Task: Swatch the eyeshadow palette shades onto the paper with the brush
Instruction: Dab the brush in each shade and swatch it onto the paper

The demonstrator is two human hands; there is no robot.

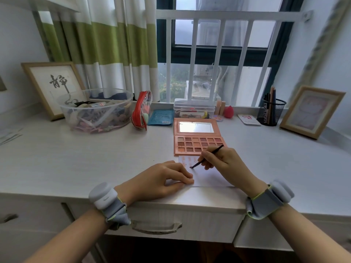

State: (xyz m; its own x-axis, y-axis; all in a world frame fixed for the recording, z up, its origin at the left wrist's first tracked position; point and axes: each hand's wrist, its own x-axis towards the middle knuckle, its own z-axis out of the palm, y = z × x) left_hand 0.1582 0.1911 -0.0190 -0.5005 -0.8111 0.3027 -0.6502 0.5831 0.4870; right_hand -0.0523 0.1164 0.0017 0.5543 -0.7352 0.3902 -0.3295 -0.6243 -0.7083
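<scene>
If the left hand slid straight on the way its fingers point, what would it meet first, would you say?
Probably the right hand holding the brush. The left hand lies on the paper, fingers pointing right across the bare sheet; depth is hard to judge.

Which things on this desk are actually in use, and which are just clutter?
In use: brush, palette, paper, right hand, left hand.

Lying about: tub, red pouch, clear box, pencil cup, two frames.

Bare desk (76, 158) left of the paper (209, 177); the open palette (195, 144) blocks its far edge.
</scene>
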